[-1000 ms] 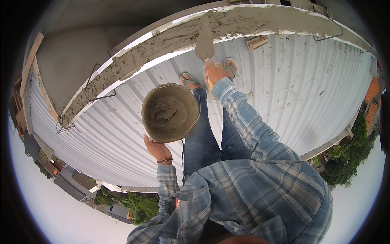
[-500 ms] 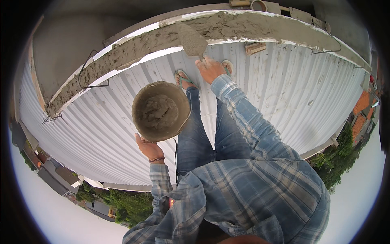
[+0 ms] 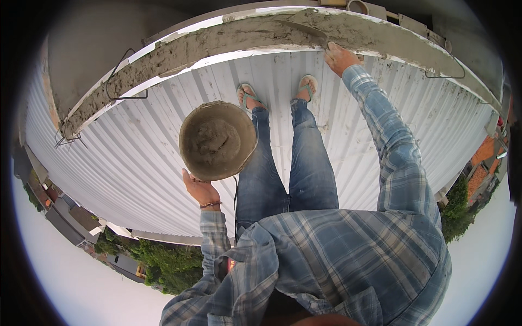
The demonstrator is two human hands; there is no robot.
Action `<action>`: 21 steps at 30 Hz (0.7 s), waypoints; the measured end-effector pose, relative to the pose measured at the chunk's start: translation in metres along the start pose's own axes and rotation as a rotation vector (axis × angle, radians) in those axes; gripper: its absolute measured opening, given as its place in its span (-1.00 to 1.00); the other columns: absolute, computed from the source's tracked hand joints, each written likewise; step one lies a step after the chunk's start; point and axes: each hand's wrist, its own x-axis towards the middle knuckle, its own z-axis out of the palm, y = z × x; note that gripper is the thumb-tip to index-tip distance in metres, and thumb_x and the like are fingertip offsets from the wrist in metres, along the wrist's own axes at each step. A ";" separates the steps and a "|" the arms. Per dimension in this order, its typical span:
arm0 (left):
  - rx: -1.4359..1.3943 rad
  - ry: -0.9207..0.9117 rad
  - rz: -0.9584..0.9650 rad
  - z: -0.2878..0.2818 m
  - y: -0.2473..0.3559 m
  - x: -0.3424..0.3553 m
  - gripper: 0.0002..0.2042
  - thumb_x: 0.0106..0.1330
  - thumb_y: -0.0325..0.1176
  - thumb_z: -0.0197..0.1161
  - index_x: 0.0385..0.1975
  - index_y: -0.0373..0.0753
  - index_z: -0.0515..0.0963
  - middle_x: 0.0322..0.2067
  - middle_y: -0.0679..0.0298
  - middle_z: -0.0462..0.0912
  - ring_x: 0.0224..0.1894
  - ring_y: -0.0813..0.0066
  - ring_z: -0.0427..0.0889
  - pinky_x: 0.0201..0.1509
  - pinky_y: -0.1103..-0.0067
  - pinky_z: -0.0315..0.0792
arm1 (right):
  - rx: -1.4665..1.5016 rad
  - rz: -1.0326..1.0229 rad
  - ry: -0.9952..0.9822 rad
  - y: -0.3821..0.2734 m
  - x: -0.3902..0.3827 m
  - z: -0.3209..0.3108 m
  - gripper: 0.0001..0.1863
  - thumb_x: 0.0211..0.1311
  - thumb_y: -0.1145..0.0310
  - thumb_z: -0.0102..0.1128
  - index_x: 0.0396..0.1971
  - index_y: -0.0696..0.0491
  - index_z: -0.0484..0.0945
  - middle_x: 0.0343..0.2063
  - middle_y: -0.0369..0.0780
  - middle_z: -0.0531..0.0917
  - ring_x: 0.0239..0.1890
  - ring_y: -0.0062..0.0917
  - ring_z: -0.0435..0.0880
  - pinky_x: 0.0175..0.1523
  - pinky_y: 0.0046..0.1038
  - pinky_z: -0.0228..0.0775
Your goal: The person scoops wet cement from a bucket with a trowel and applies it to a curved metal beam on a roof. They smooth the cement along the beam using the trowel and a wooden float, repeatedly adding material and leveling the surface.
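My left hand (image 3: 201, 191) grips the lower rim of a round bucket (image 3: 235, 169), its thumb raised along the near side and the other fingers hidden beneath. Wet grey mortar (image 3: 209, 144) lies in the bucket. Out ahead and to the right, my right hand (image 3: 339, 57) is closed round the handle of a trowel (image 3: 305, 28). The trowel's blade is tilted, seen nearly edge-on, and rests against the mortar-covered top of a long ledge (image 3: 217, 44). Around the blade the mortar looks smoother; toward the left end it is rough.
I stand in sandals on a corrugated metal sheet (image 3: 163, 146). Bent wire hooks (image 3: 111, 81) straddle the ledge at left and right. A ring-shaped object (image 3: 358, 7) and boards lie beyond it. Trees (image 3: 168, 266) and rooftops show far below at the edges.
My right hand has moved right and forward with the trowel; its blade has turned from flat to nearly edge-on along the ledge. The bucket has stayed almost in place.
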 end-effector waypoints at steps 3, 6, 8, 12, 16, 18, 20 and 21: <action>0.018 0.020 -0.008 0.002 0.001 -0.007 -0.59 0.43 0.04 -0.06 -0.48 -0.15 0.47 -0.44 0.34 0.62 -0.23 0.47 0.56 0.01 0.42 0.36 | 0.538 0.449 0.093 -0.019 -0.002 -0.025 -0.54 0.36 0.08 -0.12 0.13 0.05 0.31 0.16 -0.12 0.45 0.06 -0.22 0.55 0.09 -0.22 0.46; 0.025 0.015 -0.023 0.018 -0.006 -0.001 -0.56 0.42 0.06 -0.06 -0.57 -0.14 0.45 -0.45 0.32 0.62 -0.24 0.46 0.56 -0.01 0.41 0.37 | 0.393 0.328 0.031 0.007 0.007 0.066 -0.54 0.36 0.09 -0.13 0.13 0.04 0.31 0.16 -0.13 0.46 0.03 -0.20 0.57 0.09 -0.21 0.46; 0.016 0.042 -0.010 0.013 -0.002 -0.004 -0.60 0.42 0.04 -0.04 -0.46 -0.16 0.48 -0.42 0.35 0.61 -0.21 0.47 0.56 -0.01 0.43 0.36 | 0.357 0.300 0.125 0.000 0.016 0.054 -0.54 0.36 0.09 -0.13 0.14 0.04 0.31 0.15 -0.13 0.46 0.02 -0.19 0.58 0.09 -0.20 0.45; 0.035 -0.082 0.001 0.003 -0.001 -0.004 -0.60 0.42 0.04 -0.04 -0.46 -0.16 0.49 -0.37 0.33 0.63 -0.20 0.45 0.56 0.00 0.42 0.35 | 0.559 0.543 -0.140 0.000 0.013 -0.023 -0.58 0.38 0.15 -0.14 0.12 0.03 0.36 0.17 -0.17 0.44 0.07 -0.28 0.56 0.09 -0.26 0.47; 0.047 0.002 0.020 0.033 0.006 -0.015 -0.57 0.41 0.07 -0.06 -0.43 -0.18 0.50 -0.36 0.30 0.62 -0.25 0.44 0.56 0.01 0.40 0.38 | 0.291 0.294 -0.041 0.004 0.004 -0.057 -0.69 0.36 0.23 -0.11 -0.07 0.05 0.53 0.15 -0.19 0.42 0.12 -0.40 0.51 0.08 -0.36 0.49; 0.063 -0.015 -0.002 0.037 0.002 -0.017 -0.55 0.40 0.09 -0.06 -0.41 -0.20 0.51 -0.36 0.28 0.62 -0.26 0.43 0.56 0.03 0.39 0.38 | 0.147 0.200 -0.018 0.015 -0.002 -0.025 -0.72 0.35 0.27 -0.09 -0.19 0.05 0.58 0.14 -0.20 0.42 0.15 -0.41 0.47 0.07 -0.39 0.50; 0.070 -0.047 -0.027 0.034 0.000 -0.016 -0.55 0.39 0.10 -0.06 -0.39 -0.20 0.51 -0.35 0.27 0.63 -0.21 0.43 0.57 0.05 0.40 0.37 | 0.195 0.159 0.065 0.014 -0.006 -0.012 -0.75 0.32 0.28 -0.06 -0.23 0.06 0.59 0.10 -0.16 0.44 0.14 -0.37 0.47 0.07 -0.40 0.50; 0.061 -0.039 -0.025 0.033 0.001 -0.017 -0.54 0.39 0.10 -0.06 -0.40 -0.21 0.51 -0.33 0.26 0.63 -0.18 0.42 0.56 0.07 0.39 0.37 | 0.228 0.125 0.107 0.004 -0.003 -0.022 -0.76 0.31 0.28 -0.04 -0.25 0.06 0.59 0.09 -0.14 0.45 0.13 -0.34 0.47 0.07 -0.40 0.50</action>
